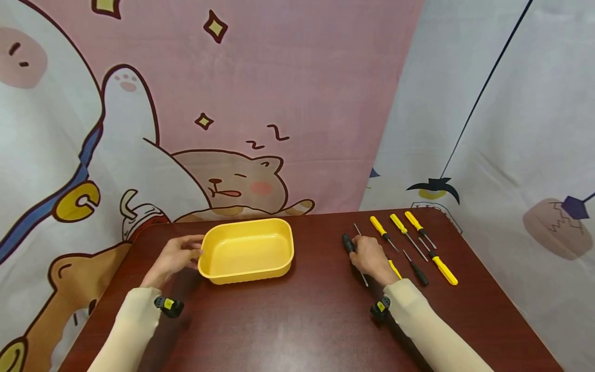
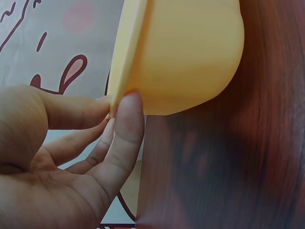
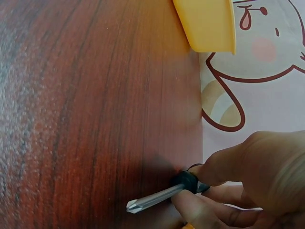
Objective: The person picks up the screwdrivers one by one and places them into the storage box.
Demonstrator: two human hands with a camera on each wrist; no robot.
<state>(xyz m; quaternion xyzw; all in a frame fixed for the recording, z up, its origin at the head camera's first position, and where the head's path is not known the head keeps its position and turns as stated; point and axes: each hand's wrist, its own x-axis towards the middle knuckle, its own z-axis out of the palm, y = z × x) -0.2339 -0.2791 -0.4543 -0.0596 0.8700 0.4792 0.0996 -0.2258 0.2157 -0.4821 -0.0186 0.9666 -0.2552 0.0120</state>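
My left hand (image 1: 174,258) pinches the rim of a yellow plastic tub (image 1: 246,222) at its left end. In the left wrist view, the fingertips meet on the tub's lip (image 2: 125,57). Over on the right, my right hand (image 1: 372,258) holds a screwdriver by its black handle (image 1: 348,243); the metal shaft (image 3: 157,197) sticks out toward the lower left in the right wrist view. Part of that handle is hidden by the fingers. Another thin shaft (image 1: 357,229) shows just beyond the hand, and a yellow handle (image 1: 394,269) lies partly under the wrist.
Several screwdrivers lie right of my right hand, among them yellow-handled ones (image 1: 378,226) (image 1: 444,270) and a black-handled one (image 1: 419,274). The dark wooden table (image 1: 288,325) reaches back to a printed cloth (image 1: 302,77).
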